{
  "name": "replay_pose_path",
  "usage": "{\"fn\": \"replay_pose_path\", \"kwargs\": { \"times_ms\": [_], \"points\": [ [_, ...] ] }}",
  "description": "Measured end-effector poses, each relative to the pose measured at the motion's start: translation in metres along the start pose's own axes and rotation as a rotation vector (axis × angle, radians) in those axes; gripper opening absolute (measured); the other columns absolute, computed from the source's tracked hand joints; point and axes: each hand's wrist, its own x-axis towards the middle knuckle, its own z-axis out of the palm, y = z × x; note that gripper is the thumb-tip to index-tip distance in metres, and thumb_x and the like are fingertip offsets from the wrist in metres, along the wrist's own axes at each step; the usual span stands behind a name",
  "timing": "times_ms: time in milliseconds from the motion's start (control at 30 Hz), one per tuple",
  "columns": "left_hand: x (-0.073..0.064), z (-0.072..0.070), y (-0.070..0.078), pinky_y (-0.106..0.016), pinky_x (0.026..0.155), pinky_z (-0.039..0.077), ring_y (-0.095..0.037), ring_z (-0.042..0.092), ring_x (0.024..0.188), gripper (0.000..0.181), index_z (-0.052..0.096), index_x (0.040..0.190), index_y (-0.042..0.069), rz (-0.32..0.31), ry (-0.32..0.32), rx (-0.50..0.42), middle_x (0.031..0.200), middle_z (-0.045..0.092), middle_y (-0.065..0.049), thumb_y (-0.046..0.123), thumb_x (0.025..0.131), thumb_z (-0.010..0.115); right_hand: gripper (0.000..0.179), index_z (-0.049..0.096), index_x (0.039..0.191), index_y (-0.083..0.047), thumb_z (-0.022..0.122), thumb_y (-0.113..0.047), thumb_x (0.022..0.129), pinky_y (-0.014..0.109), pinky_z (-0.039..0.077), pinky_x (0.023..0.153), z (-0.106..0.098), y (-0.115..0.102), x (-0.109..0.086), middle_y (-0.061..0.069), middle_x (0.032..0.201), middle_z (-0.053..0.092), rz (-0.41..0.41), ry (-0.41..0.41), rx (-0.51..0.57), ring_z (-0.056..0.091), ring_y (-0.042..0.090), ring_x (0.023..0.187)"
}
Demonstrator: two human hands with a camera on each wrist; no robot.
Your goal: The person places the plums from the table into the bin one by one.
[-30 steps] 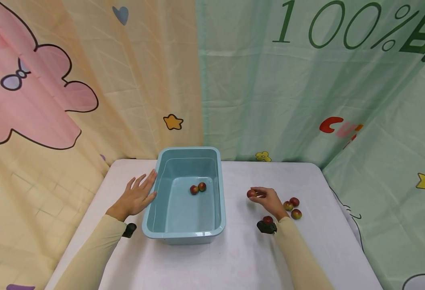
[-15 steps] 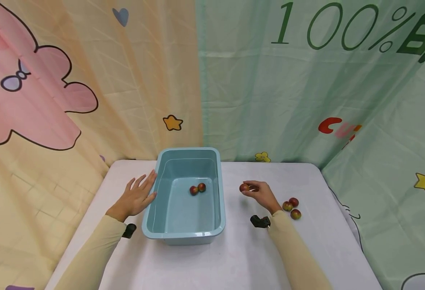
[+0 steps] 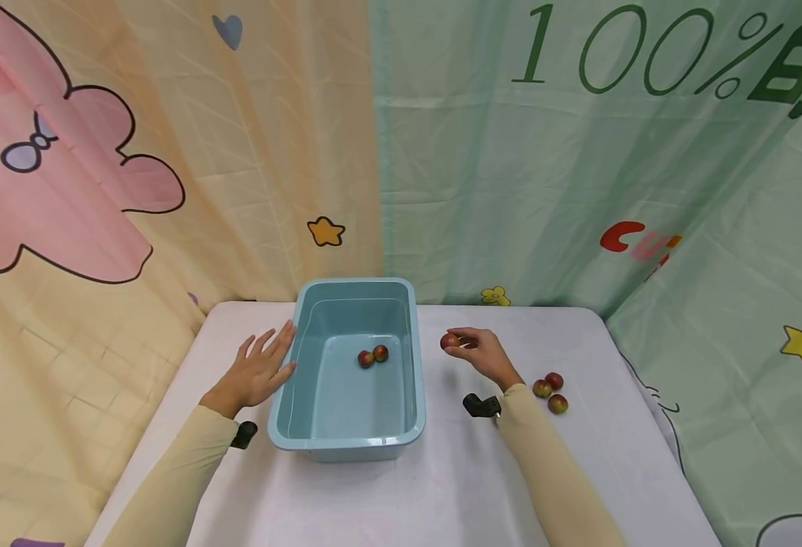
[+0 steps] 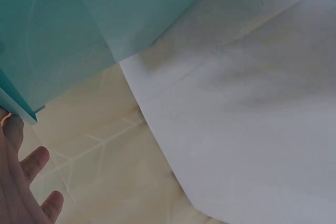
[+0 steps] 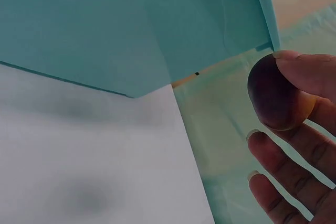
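Note:
Between the thumb and fingers of my right hand (image 3: 485, 355) is a reddish plum (image 3: 449, 341), raised above the table to the right of the blue basin (image 3: 346, 443). The right wrist view shows the plum (image 5: 278, 94) up close, dark red with a yellowish side, while two fingers hang free below it. My left hand (image 3: 254, 374) rests with straight fingers against the basin's left rim; in the left wrist view that hand (image 4: 21, 171) is partly cut off by the frame. Two plums (image 3: 373, 355) lie side by side on the basin floor.
Right of my right forearm, a cluster of three plums (image 3: 550, 391) sits on the white-covered table (image 3: 442, 494). Printed curtains (image 3: 497, 190) hang directly behind and around the table. Each wrist carries a small black camera (image 3: 481, 406).
My right hand has moved left and away from me, carrying the plum from near the cluster toward the basin's right side. The left hand and basin have stayed still.

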Motion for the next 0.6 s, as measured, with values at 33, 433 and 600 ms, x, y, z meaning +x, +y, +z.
{"fn": "replay_pose_path", "kwargs": {
  "times_ms": [33,433,600],
  "points": [
    [0.0,0.0,0.0,-0.064,0.11,0.0,-0.045,0.014,0.141,0.068,0.014,0.152,0.0,0.001,0.001,-0.002,0.159,0.014,-0.019,0.036,0.1,0.038,0.047,0.061,0.127,-0.002,0.073,-0.022,0.087,0.041,0.053,0.086,0.0,-0.002,0.002,0.015,0.116,0.065,-0.006,-0.002,-0.002,0.062,0.029,0.101],
    [-0.001,0.002,-0.002,-0.064,0.11,0.001,-0.044,0.014,0.142,0.068,0.013,0.153,0.0,0.004,0.004,0.0,0.159,0.013,-0.018,0.036,0.101,0.036,0.047,0.062,0.127,-0.004,0.072,-0.025,0.087,0.043,0.052,0.088,-0.003,-0.035,0.022,0.013,0.116,0.065,-0.092,-0.02,-0.009,0.06,0.031,0.105],
    [-0.001,0.001,-0.001,-0.064,0.11,0.001,-0.045,0.014,0.142,0.067,0.013,0.153,0.001,0.004,0.005,-0.009,0.159,0.014,-0.018,0.036,0.101,0.037,0.048,0.062,0.128,-0.004,0.072,-0.027,0.087,0.044,0.051,0.088,-0.004,-0.048,0.029,0.012,0.116,0.066,-0.112,-0.041,-0.017,0.06,0.031,0.105]
  ]
}}
